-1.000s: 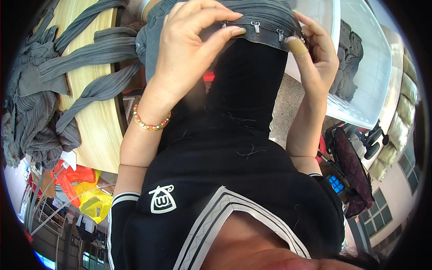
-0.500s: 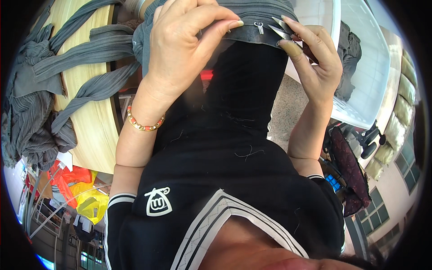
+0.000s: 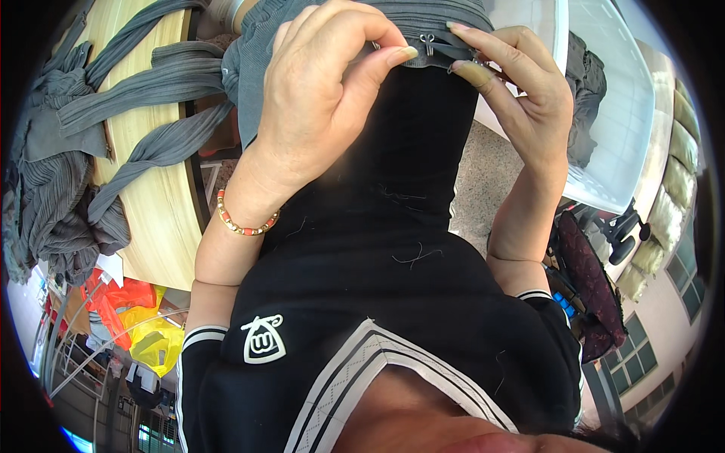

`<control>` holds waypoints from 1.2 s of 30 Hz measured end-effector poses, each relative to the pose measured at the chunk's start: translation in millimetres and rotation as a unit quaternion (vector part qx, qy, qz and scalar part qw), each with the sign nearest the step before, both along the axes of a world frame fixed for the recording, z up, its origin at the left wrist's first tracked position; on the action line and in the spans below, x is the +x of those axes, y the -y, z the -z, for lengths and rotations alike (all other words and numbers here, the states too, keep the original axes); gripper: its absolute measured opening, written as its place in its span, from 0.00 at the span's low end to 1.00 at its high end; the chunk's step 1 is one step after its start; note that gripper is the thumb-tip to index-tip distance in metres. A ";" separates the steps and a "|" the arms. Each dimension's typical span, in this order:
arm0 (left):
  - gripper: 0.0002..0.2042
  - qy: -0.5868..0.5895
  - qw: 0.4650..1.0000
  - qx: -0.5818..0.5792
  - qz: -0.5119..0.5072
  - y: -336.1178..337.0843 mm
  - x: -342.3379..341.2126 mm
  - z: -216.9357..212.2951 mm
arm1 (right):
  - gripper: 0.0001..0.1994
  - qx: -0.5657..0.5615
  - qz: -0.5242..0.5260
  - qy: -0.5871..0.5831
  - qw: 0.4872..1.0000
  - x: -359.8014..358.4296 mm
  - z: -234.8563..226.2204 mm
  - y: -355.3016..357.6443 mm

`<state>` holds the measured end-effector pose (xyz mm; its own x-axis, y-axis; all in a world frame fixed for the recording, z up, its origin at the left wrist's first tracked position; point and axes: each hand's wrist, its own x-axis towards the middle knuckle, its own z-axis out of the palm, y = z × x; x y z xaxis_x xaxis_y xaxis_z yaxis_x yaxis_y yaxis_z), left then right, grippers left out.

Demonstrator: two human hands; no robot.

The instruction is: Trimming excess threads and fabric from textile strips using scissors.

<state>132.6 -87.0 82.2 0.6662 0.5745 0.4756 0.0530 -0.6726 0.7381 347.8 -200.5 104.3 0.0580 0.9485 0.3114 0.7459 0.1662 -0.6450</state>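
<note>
A ribbed grey garment [image 3: 445, 13] lies across my lap at the top of the view. Small metal hooks sit on its dark band; one hook [image 3: 428, 44] shows plainly, another is half hidden by my fingers. My left hand [image 3: 325, 90] is over the band, thumb and forefinger pinched together beside that hook. Whatever they pinch is too small to make out. My right hand [image 3: 525, 83] holds small thread snips [image 3: 451, 50] at the band's right end. The dark blades point left toward the hook, and fingers cover most of the snips.
Grey ribbed strips [image 3: 143, 102] and a heap of grey cloth lie over a pale wooden table [image 3: 151, 226] at left. Red and yellow plastic bags [image 3: 155, 343] are below it. On the right stand a white tub [image 3: 615, 151], dark cloth [image 3: 585, 98] and a dark red patterned seat [image 3: 589, 279].
My right hand has shifted slightly left, and the snips' blades, spread apart before, are now closer to the hook and band. My left hand has moved slightly right and down, still pinched.
</note>
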 end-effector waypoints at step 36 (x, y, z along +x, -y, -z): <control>0.11 -0.125 0.980 0.153 -0.012 -3.5 43.4 -22.7 | 0.18 0.045 0.115 -0.178 0.976 11.4 27.4 34.2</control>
<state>176.0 -83.5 104.9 0.7726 0.4467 0.4512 0.2248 -0.8570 0.4637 359.2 -234.6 76.8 0.3866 0.8670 0.3144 0.5018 0.0883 -0.8605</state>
